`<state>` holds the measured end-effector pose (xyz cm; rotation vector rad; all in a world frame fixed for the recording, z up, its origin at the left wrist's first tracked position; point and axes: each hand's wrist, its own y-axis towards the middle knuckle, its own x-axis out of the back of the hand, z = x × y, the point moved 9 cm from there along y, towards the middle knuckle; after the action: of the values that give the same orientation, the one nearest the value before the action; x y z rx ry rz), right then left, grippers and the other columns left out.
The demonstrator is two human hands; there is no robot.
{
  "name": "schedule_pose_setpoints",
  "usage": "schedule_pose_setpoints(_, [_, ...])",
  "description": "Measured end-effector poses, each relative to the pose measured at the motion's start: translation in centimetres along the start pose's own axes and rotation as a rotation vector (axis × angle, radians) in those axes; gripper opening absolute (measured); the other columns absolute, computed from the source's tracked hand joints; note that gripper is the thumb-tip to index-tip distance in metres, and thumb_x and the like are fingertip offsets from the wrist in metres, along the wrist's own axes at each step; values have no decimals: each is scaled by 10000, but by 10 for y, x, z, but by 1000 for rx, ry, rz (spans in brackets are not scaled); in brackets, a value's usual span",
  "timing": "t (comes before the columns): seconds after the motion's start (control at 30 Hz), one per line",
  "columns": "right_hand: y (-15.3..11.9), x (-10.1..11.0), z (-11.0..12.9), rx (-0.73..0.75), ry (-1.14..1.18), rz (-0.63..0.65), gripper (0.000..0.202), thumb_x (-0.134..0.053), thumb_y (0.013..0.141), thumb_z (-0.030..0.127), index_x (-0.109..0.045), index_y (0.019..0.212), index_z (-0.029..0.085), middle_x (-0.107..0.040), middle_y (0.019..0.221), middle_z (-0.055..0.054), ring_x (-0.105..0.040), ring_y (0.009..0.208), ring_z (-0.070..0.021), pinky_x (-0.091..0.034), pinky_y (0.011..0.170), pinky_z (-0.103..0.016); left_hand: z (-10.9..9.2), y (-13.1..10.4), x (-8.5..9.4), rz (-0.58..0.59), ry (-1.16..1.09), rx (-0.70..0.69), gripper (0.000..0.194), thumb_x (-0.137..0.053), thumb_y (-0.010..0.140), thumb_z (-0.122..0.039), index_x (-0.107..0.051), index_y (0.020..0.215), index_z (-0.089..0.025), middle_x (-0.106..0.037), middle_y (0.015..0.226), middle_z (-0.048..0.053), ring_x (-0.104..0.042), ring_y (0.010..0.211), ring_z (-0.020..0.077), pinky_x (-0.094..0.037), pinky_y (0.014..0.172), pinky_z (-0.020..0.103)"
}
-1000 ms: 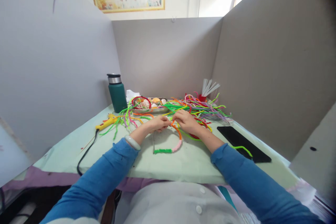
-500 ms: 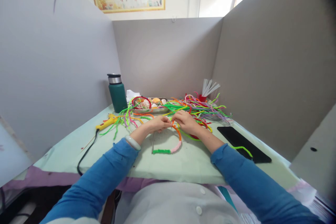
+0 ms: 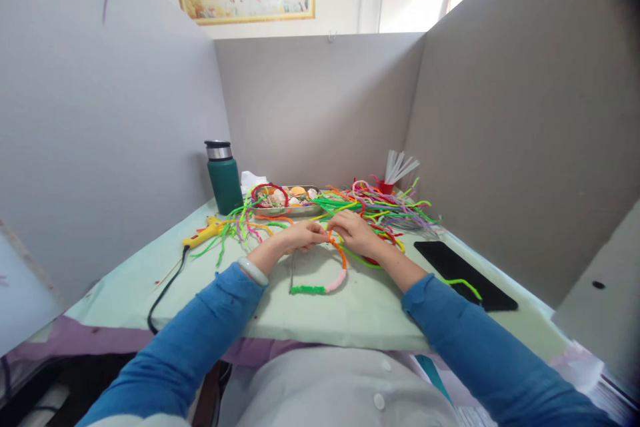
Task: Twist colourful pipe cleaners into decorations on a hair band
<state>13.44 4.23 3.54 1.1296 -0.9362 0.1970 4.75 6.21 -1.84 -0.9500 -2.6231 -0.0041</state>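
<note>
A hoop (image 3: 309,290) stands over the table, its bare thin wire on the left and green, pink and orange fuzzy wrapping along the bottom and right. My left hand (image 3: 306,235) pinches the hoop near its top, fingers closed. Close against it, my right hand (image 3: 353,231) has its fingertips pressed together on the orange pipe cleaner (image 3: 343,257) where the wrapping ends. The fingers partly hide the hoop's top and the exact grip. Behind my hands lies a tangled heap of coloured pipe cleaners (image 3: 340,205).
A metal tray (image 3: 287,211) holds shells and a red ring. At left are a green bottle (image 3: 225,183) and a yellow glue gun (image 3: 203,233) with its cord. White sticks stand in a red cup (image 3: 385,187). A black flat pad (image 3: 463,273) lies right, under a lime pipe cleaner.
Both hands stay in nearly the same place, still pinching at the hoop's top. The hoop has shifted very slightly to the right.
</note>
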Motion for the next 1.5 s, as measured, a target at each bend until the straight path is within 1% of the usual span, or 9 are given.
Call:
schedule_pose_setpoints(0.27, [0, -1, -1, -5, 5, 7, 140, -474, 833, 158, -611, 840, 184, -589, 825, -46, -482, 831, -161, -340, 749, -287, -1, 0, 0, 12, 7, -17, 415, -672, 595, -495, -489, 753, -159, -302, 555, -76, -240, 435, 32, -143, 400, 195])
schedule_pose_setpoints(0.53, [1, 1, -1, -34, 36, -18, 146, -461, 837, 159, -605, 853, 180, -606, 833, -48, -498, 813, -159, -348, 739, -282, -7, -2, 1, 26, -45, -63, 391, -696, 585, -447, -498, 751, -154, -265, 510, -90, -186, 419, 27, -122, 399, 193])
schedule_pose_setpoints(0.6, [0, 2, -2, -60, 46, -20, 142, -462, 835, 160, -600, 863, 179, -609, 833, -47, -505, 802, -156, -352, 731, -276, -9, -2, 3, 10, -54, -81, 379, -698, 589, -433, -505, 752, -149, -269, 504, -89, -192, 415, 26, -123, 396, 193])
schedule_pose_setpoints(0.73, [0, 2, -3, -110, 80, 6, 140, -462, 831, 174, -599, 860, 176, -613, 804, -45, -519, 766, -150, -362, 702, -262, -15, -3, 8, -66, -70, -113, 364, -698, 600, -411, -527, 767, -137, -288, 497, -90, -209, 403, 21, -130, 390, 189])
schedule_pose_setpoints(0.87, [-2, -1, -6, -188, 207, 35, 156, -449, 836, 213, -598, 848, 169, -618, 801, -41, -530, 737, -142, -376, 665, -248, -21, -4, 14, -155, -99, -148, 345, -697, 611, -393, -528, 766, -135, -319, 502, -84, -226, 388, 15, -127, 378, 185])
schedule_pose_setpoints(1.07, [-7, -12, -7, -367, 582, 109, 194, -467, 827, 323, -565, 831, 156, -626, 774, -28, -535, 674, -123, -388, 577, -216, -29, -5, 23, -230, -138, -250, 308, -689, 633, -380, -524, 706, -130, -319, 472, -84, -214, 370, 6, -126, 379, 177])
schedule_pose_setpoints(1.17, [-7, -14, -2, -423, 703, 131, 235, -504, 800, 368, -562, 808, 141, -620, 736, -28, -503, 611, -105, -373, 541, -208, -30, -5, 24, -235, -159, -272, 307, -689, 636, -380, -531, 709, -127, -323, 469, -82, -222, 368, 6, -132, 378, 174])
schedule_pose_setpoints(1.33, [-7, -16, 4, -458, 837, 155, 287, -543, 765, 413, -571, 777, 128, -614, 717, -31, -464, 569, -85, -341, 509, -199, -30, -7, 20, -200, -207, -241, 313, -694, 640, -370, -536, 775, -135, -257, 446, -106, -159, 362, 4, -107, 373, 171])
schedule_pose_setpoints(1.5, [-9, -22, -4, -502, 873, 129, 320, -571, 734, 439, -586, 795, 125, -601, 731, -28, -473, 591, -89, -360, 529, -203, -29, -7, 20, -188, -203, -222, 322, -684, 652, -378, -550, 800, -125, -266, 459, -97, -170, 369, 7, -111, 369, 174])
